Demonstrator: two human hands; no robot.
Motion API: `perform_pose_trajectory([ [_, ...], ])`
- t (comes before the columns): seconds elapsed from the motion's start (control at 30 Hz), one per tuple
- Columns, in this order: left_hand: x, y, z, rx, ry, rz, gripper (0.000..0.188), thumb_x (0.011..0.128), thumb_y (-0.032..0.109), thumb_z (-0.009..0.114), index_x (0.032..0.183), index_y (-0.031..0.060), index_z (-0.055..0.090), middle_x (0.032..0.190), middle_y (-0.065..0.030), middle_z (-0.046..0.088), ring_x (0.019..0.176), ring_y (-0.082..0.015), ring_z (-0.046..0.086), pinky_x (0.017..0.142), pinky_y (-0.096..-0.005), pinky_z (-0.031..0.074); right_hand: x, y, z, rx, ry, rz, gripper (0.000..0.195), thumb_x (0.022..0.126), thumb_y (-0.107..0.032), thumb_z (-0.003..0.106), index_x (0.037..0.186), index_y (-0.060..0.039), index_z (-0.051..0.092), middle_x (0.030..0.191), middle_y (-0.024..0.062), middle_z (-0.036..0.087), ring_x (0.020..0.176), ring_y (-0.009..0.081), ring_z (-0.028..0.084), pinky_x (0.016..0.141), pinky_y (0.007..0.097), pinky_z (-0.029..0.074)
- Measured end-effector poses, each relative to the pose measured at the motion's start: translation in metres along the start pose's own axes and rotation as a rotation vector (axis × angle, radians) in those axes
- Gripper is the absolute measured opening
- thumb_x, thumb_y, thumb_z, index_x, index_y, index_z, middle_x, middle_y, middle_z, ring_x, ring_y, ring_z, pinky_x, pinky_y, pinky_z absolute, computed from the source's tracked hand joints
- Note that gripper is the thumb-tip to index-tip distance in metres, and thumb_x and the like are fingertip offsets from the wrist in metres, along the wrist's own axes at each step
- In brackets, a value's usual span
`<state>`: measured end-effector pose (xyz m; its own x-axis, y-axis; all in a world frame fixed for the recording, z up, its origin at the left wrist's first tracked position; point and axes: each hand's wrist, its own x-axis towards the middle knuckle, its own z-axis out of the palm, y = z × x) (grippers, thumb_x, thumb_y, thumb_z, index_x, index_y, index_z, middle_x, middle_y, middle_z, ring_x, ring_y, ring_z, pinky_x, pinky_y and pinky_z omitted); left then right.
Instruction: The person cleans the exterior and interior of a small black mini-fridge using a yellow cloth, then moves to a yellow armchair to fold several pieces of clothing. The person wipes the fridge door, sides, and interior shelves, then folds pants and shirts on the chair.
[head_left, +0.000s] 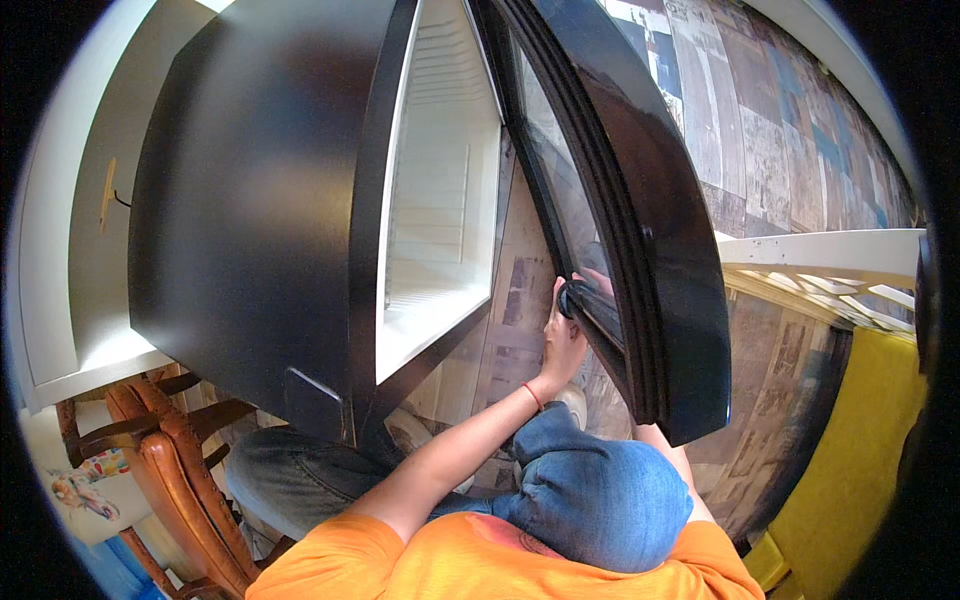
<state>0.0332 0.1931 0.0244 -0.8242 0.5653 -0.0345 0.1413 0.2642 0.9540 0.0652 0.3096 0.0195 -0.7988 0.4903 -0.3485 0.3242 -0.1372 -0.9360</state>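
Note:
A dark refrigerator cabinet (255, 195) stands with its white, ribbed interior (442, 187) exposed. Its door (667, 225) is swung out to the right, with a black gasket (626, 202) and a clear pane on the inner side. My left hand (564, 341) is at the lower inner part of the door, its fingers up against a dark rounded piece (568, 298) at the frame's corner. Whether the fingers grip that piece is not plain. My right hand is hidden behind the door; only the forearm shows below the door's lower edge.
A brown leather chair (176, 480) stands at the lower left, near the cabinet. On the right are a white lattice panel (825, 251) and a yellow upholstered seat (855, 457). My bent knees are close to the door, over the wood-patterned floor (765, 382).

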Motion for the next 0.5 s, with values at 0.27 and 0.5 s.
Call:
perform_pose_trajectory([
  [0.27, 0.009, 0.089, -0.059, -0.32, 0.186, 0.009, 0.038, 0.097, 0.003, 0.058, 0.134, -0.0003, 0.049, 0.134, -0.0149, 0.048, 0.124, -0.0249, 0.048, 0.106, -0.0331, 0.038, -0.016, -0.082, 0.012, 0.441, -0.134, 0.032, 0.031, 0.095, 0.0, 0.057, 0.126, -0.0009, 0.061, 0.125, 0.007, 0.065, 0.114, 0.0143, 0.061, 0.104, 0.0299, 0.045],
  [0.5, 0.01, 0.038, -0.031, -0.614, 0.412, -0.438, 0.023, 0.098, 0.004, 0.055, 0.12, 0.0012, 0.059, 0.12, -0.0054, 0.061, 0.109, -0.0155, 0.06, 0.098, -0.0302, 0.048, 0.006, 0.008, 0.068, 0.408, -0.05, -0.095, 0.024, 0.094, -0.001, 0.059, 0.118, -0.0016, 0.057, 0.133, 0.0113, 0.051, 0.123, 0.0188, 0.053, 0.104, 0.0318, 0.046],
])
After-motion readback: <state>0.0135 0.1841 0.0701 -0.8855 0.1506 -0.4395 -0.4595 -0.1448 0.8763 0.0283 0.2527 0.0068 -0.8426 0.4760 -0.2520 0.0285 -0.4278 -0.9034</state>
